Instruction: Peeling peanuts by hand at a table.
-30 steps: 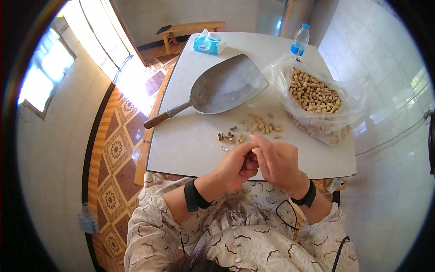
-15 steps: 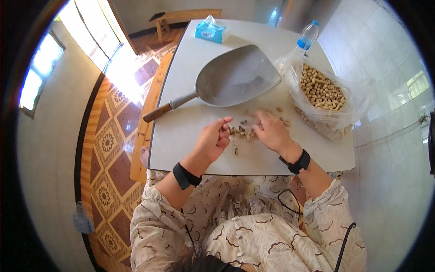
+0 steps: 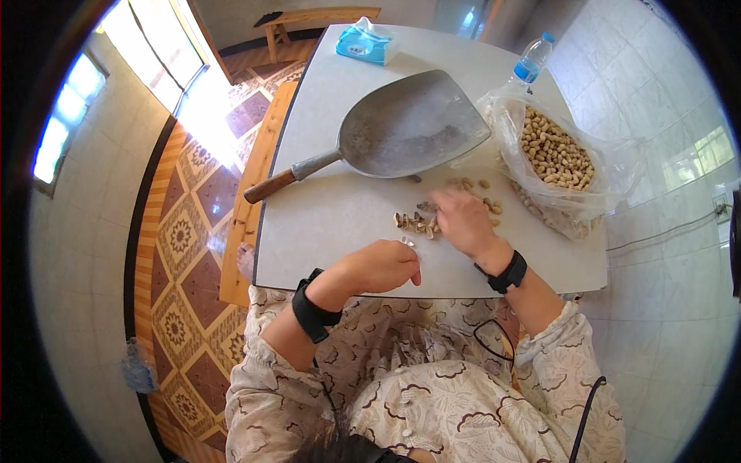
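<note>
My left hand (image 3: 384, 266) is closed with its back turned up, low over the table near its front edge. Its fingers curl downward, and whatever they hold is hidden. Just beyond it lie small pale bits (image 3: 407, 241). My right hand (image 3: 465, 221) bends over the table with its fingertips drawn together; I cannot make out what is in them. Several opened peanut shells (image 3: 415, 224) lie between the hands, with darker scraps (image 3: 426, 207) behind them. Loose peanuts (image 3: 494, 205) rest beyond and to the right of the right hand.
A large metal scoop (image 3: 417, 123) with a wooden handle lies across the table (image 3: 309, 239). At the right stands an open plastic bag (image 3: 505, 127) of peanuts (image 3: 557, 154). A water bottle (image 3: 534, 58) and a tissue pack (image 3: 363, 42) are farther back. A wooden bench (image 3: 262, 185) runs along the left.
My left hand has come down toward the front edge and turned its back upward. The right hand stays over the peanuts, its fingers shifted slightly. Shells between the hands are now more exposed.
</note>
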A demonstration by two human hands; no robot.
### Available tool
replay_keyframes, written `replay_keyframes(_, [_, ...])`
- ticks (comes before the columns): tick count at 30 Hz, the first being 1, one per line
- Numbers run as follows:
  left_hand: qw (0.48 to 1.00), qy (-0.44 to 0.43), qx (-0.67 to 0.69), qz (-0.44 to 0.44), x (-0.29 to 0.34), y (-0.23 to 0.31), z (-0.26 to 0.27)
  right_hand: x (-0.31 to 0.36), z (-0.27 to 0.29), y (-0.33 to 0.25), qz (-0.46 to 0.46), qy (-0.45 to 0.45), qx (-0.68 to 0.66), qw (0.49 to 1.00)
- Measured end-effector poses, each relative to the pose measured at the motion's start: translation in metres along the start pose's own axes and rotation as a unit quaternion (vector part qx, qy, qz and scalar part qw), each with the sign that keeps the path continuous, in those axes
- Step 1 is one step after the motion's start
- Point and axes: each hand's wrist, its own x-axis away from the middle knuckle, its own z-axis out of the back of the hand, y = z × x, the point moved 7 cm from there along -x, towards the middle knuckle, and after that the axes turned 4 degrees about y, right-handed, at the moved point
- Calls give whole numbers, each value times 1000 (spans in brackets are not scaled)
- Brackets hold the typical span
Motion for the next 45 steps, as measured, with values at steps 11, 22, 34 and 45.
replay_keyframes(11, [982, 140, 96, 80, -26, -24, 19, -22, -25, 2, 75, -74, -58, 993])
replay_keyframes(22, [821, 185, 537, 55, -4, -4, 44, -12, 24, 44, -57, 46, 7, 997])
replay_keyframes(34, [819, 189, 542, 8, -8, -1, 35, -9, 25, 18, -108, 37, -337, 935])
replay_keyframes(45, [888, 175, 405, -131, 3, 41, 30, 32, 13, -22, -239, -48, -839, 487])
